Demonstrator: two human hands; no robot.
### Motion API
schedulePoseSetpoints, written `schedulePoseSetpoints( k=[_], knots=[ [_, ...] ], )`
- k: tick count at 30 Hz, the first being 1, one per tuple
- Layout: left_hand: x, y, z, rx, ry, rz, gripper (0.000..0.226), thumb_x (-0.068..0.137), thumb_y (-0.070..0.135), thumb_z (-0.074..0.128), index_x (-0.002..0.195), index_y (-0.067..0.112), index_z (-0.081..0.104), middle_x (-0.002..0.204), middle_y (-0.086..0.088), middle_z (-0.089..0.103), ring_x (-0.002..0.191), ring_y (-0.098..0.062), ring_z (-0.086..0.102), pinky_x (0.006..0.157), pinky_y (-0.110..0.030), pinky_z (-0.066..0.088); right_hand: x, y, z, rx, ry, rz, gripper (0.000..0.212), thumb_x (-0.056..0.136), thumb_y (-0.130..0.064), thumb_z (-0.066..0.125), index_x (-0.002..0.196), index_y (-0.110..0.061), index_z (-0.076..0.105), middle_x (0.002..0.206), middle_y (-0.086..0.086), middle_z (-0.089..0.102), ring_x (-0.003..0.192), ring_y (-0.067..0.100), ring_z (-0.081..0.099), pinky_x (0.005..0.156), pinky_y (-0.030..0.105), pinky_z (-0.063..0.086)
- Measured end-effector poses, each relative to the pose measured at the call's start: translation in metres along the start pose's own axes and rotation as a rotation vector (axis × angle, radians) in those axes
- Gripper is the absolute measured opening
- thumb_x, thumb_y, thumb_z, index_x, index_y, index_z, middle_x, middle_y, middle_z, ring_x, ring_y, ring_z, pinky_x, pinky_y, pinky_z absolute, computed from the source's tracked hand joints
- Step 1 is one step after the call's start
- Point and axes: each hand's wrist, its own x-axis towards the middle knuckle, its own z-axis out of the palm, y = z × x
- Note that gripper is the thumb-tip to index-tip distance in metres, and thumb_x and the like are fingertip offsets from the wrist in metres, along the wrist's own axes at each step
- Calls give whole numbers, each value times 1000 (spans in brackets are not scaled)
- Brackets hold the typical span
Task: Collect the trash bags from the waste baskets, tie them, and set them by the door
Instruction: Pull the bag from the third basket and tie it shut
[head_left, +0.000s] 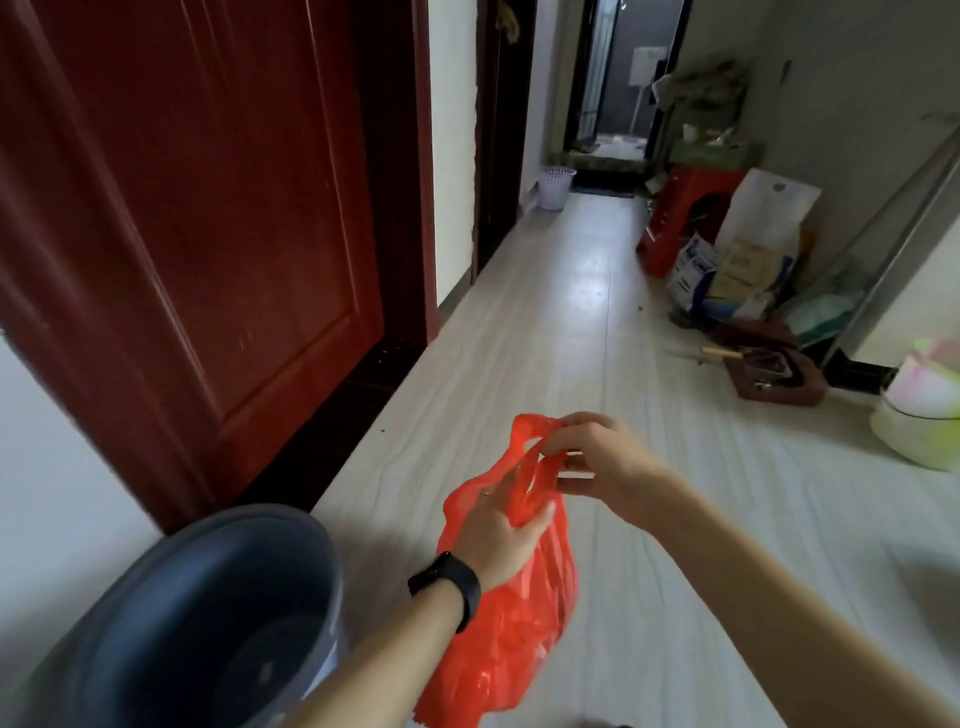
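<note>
A red plastic trash bag (511, 639) hangs in front of me above the floor. My left hand (496, 530), with a black band on its wrist, grips the bag's neck from below. My right hand (597, 457) pinches one of the bag's handles at the top, and the handles are looped between both hands. An empty grey waste basket (208, 618) stands at the lower left beside the wall. A dark red door (208, 208) is shut on the left. A white mesh waste basket (555, 186) stands far down the hallway by the left wall.
Pale floor tiles (571, 322) run down the hallway. Along the right wall are a red stool (680, 218), sacks and bags (737, 265), leaning poles (893, 234), a brown box (774, 369) and a pale bucket (919, 410). A dark doorway opens at the far end.
</note>
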Motion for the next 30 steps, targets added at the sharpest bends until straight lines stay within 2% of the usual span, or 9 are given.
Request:
schedulePoseSetpoints(
  k=[3,12,17,21,22,23,25,27,30],
  knots=[
    [14,-14,0,-54,8,-32,12,96,40,53,86,46,54,63,7,50,51,-7,43,58,-39,39,6,17,-14,37,-76,22,13,85,1,60,94,-5,66,82,11,70,79,24,70,86,45,57],
    [34,-47,4,-202,74,-160,16,96,30,61,81,22,64,48,21,52,51,6,47,52,-12,34,26,65,-27,-183,129,-191,17,98,-23,55,93,-10,65,81,-2,77,72,11,67,67,32,50],
    [49,-46,7,-419,-14,-284,21,88,31,71,101,15,75,89,4,75,86,-16,69,81,-29,53,45,77,-29,-29,293,-205,19,99,-25,53,92,-11,63,81,-2,76,74,11,65,67,30,50],
    [58,-34,-4,-439,-40,-227,28,89,28,70,117,22,69,84,16,73,73,8,63,59,-7,43,56,80,-32,-106,307,-233,16,93,-31,62,81,-22,67,89,0,71,74,11,62,73,35,51],
    [62,-32,-4,-419,-47,-194,36,86,28,74,121,26,66,94,21,66,82,15,55,90,-16,34,58,81,-33,-161,279,-251,15,91,-32,65,79,-24,68,93,-3,69,75,11,61,74,34,51],
    [66,-32,-5,-386,-61,-161,49,80,30,79,126,30,61,105,17,63,96,11,54,91,-28,49,59,81,-33,-196,240,-267,14,91,-31,67,78,-25,70,95,-6,68,75,11,61,73,32,51],
    [73,-28,-4,-276,-200,-96,72,66,37,89,130,37,54,116,10,68,110,3,59,90,-22,53,59,76,-33,-157,148,-277,15,91,-25,68,78,-21,72,81,-3,70,68,13,62,70,33,53],
    [76,-22,3,-140,-355,-73,59,60,43,90,112,37,62,94,23,72,92,10,64,73,-7,46,57,70,-35,-56,102,-280,15,92,-19,67,79,-13,73,67,0,68,64,16,64,68,33,56],
    [77,-22,23,34,-349,-110,30,75,42,81,64,29,57,47,20,53,48,5,50,54,-12,36,56,65,-41,-36,99,-307,16,92,-19,67,82,-8,75,70,-3,73,63,10,63,59,20,51]
  ],
)
